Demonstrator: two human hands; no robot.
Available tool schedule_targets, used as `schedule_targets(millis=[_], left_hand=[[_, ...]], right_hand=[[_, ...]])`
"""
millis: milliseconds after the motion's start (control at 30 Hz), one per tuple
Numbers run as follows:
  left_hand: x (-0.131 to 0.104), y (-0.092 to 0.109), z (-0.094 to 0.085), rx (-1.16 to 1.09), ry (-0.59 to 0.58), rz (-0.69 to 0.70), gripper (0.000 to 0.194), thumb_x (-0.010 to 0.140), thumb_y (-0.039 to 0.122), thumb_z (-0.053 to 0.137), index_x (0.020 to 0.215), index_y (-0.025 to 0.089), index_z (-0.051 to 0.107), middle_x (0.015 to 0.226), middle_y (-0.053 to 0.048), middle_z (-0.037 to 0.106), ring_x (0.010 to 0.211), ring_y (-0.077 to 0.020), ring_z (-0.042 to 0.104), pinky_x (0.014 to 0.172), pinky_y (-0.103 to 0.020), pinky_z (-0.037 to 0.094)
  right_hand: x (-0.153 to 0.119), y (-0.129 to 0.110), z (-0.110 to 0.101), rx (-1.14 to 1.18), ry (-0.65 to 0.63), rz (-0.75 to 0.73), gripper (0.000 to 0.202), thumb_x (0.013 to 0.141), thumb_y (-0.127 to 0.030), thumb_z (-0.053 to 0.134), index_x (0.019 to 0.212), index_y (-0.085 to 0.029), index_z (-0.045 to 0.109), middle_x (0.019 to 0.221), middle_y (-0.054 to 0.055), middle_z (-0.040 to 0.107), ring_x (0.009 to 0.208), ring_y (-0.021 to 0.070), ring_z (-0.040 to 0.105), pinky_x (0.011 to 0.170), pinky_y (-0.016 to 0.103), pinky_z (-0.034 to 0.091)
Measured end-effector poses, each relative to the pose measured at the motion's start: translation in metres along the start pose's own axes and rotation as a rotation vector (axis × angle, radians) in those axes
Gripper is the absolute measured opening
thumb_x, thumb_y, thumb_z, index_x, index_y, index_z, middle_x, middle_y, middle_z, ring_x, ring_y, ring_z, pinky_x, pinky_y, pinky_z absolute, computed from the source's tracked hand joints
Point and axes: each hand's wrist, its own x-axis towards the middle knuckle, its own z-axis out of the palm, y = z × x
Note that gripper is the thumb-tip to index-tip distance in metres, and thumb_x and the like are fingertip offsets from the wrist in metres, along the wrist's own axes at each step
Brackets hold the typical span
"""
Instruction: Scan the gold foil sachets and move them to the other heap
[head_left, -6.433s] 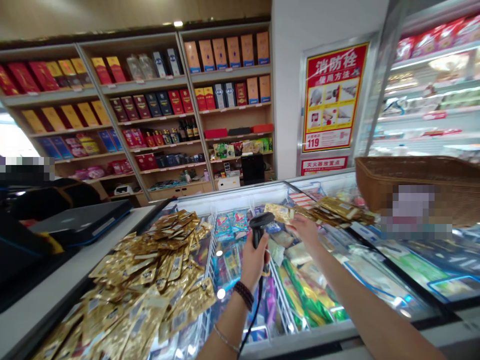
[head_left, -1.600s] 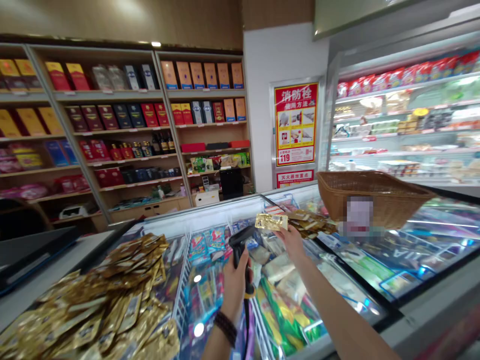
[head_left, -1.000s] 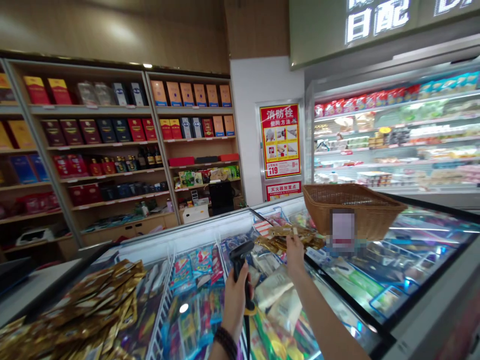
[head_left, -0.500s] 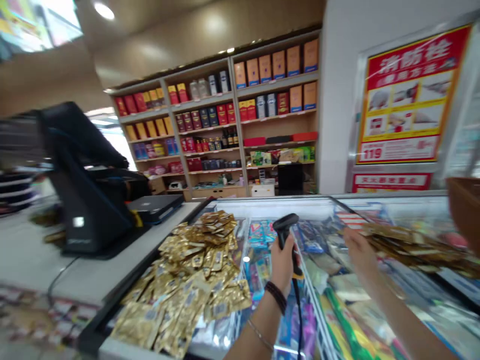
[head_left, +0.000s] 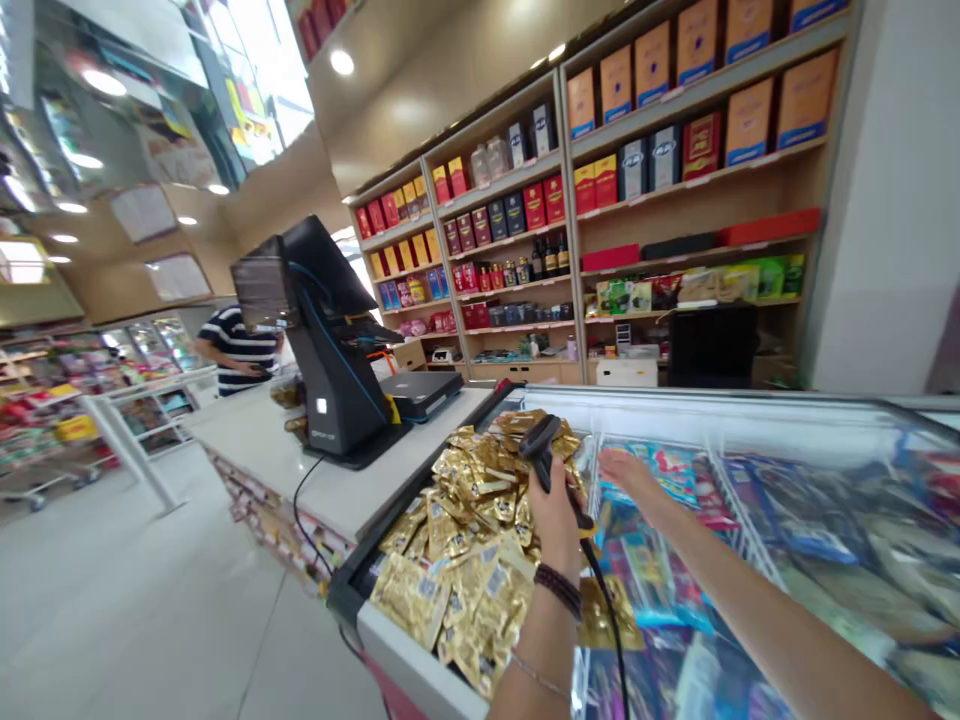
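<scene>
My left hand (head_left: 555,510) is closed around the handle of a black barcode scanner (head_left: 541,440), its head over the heap of gold foil packets (head_left: 487,590). The scanner's cord (head_left: 611,610) trails down toward me. My right hand (head_left: 628,472) is just right of the scanner with its fingers reaching toward the heap; they show only in part, and I see no packet in them. The packets lie on the left end of the glass-topped chest freezer (head_left: 420,655). A few more gold packets (head_left: 600,615) show beneath my left forearm.
Left of the freezer, a counter (head_left: 285,440) bears a black checkout terminal (head_left: 330,370) and a flat black box (head_left: 421,393). Bagged goods (head_left: 675,560) show under the glass. Behind stand shelves (head_left: 574,230) of boxes. A person in a striped shirt (head_left: 240,350) stands beyond the counter.
The view has swung left. My right hand has moved left from the right-hand packet pile to beside the scanner. My left hand still grips the scanner, now over the gold heap.
</scene>
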Motion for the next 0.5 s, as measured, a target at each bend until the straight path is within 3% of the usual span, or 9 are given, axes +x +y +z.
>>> schedule_targets(millis=[100, 200, 300, 400, 500], left_hand=[[0.006, -0.006, -0.008, 0.005, 0.046, -0.004, 0.076, 0.081, 0.092, 0.098, 0.093, 0.028, 0.059, 0.072, 0.008, 0.059, 0.051, -0.0123, 0.056, 0.050, -0.026, 0.043], [0.010, -0.012, -0.013, -0.001, 0.101, -0.003, 0.077, 0.080, 0.093, 0.098, 0.091, 0.027, 0.059, 0.072, 0.006, 0.060, 0.052, -0.0131, 0.058, 0.051, -0.026, 0.045], [0.013, -0.019, -0.015, -0.008, 0.138, 0.011, 0.078, 0.077, 0.093, 0.100, 0.091, 0.027, 0.061, 0.070, 0.006, 0.059, 0.051, -0.0132, 0.057, 0.050, -0.026, 0.044], [0.017, -0.025, -0.015, -0.004, 0.159, -0.004, 0.076, 0.077, 0.090, 0.100, 0.089, 0.026, 0.062, 0.068, 0.006, 0.058, 0.049, -0.0130, 0.056, 0.048, -0.025, 0.042], [0.019, -0.029, -0.013, 0.011, 0.178, -0.021, 0.073, 0.080, 0.087, 0.100, 0.085, 0.027, 0.060, 0.066, 0.007, 0.057, 0.047, -0.0125, 0.054, 0.046, -0.025, 0.041]], right_hand=[[0.014, -0.001, 0.033, -0.028, 0.012, 0.073, 0.046, 0.058, -0.047, 0.113, 0.078, -0.032, 0.075, 0.068, 0.003, 0.077, 0.076, 0.0370, 0.086, 0.090, 0.060, 0.077], [0.027, -0.009, 0.051, -0.156, 0.025, 0.121, 0.055, 0.065, -0.054, 0.114, 0.104, -0.027, 0.087, 0.067, 0.002, 0.077, 0.077, 0.0357, 0.086, 0.082, 0.056, 0.078], [0.034, -0.017, 0.060, -0.355, 0.017, 0.150, 0.068, 0.071, -0.054, 0.113, 0.126, -0.022, 0.089, 0.073, 0.004, 0.082, 0.084, 0.0335, 0.089, 0.081, 0.046, 0.077], [0.034, -0.022, 0.062, -0.457, -0.016, 0.149, 0.056, 0.076, -0.049, 0.112, 0.122, -0.025, 0.090, 0.072, 0.002, 0.082, 0.080, 0.0302, 0.090, 0.075, 0.037, 0.074], [0.031, -0.025, 0.056, -0.356, -0.026, 0.175, 0.041, 0.077, -0.040, 0.110, 0.109, -0.026, 0.088, 0.064, -0.001, 0.077, 0.067, 0.0281, 0.086, 0.062, 0.033, 0.070]])
